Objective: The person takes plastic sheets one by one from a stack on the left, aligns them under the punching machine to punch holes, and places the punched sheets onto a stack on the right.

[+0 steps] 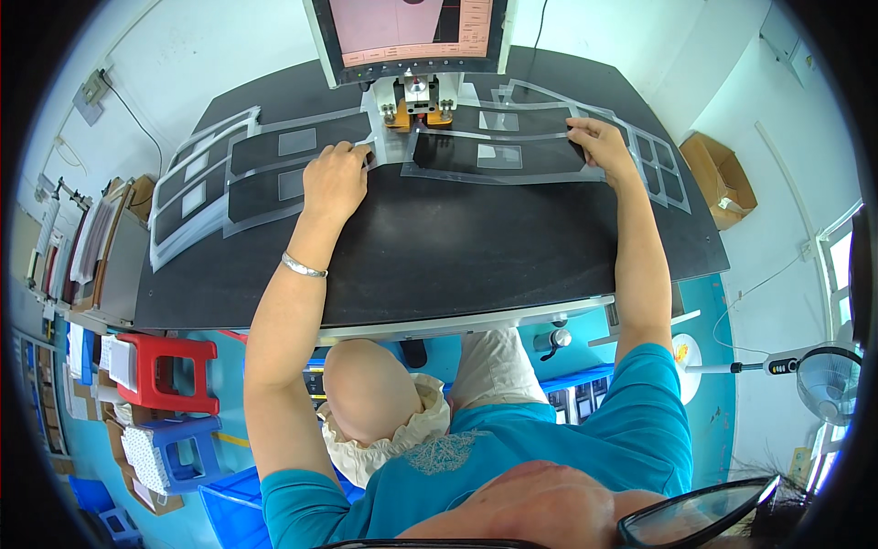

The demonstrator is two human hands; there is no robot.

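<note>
I'm watching from far off thru the head cam, & two bare hands are working at a black table (476, 256). The R hand (599, 146) is sitting in the upper right of the frame, its fingertips touching the right edge of the R sheet (439, 151). Thumb & finger are looking close together, but I can't tell if they're clamping it. This sheet is lying flat just right of upper center, black w/ see-thru edges & pale squares. The L hand (335, 183) is resting at upper left of center, fingers bending over the right end of the L sheet (261, 156), a black one w/ clear edges too. I'm not seeing its fingertips well, so can't tell if they're holding or just touching. Btw the two sheets, at top center, a small machine (416, 96) is standing w/ orange parts low on its front, & a screen (412, 23) is glowing above it. More sheets are lying in a L pile (169, 220) at the upper left & a R pile (654, 156) at the upper right. A brown box (720, 183) is sitting past the table's right side, & a red stool (142, 380) is standing at lower left.
</note>
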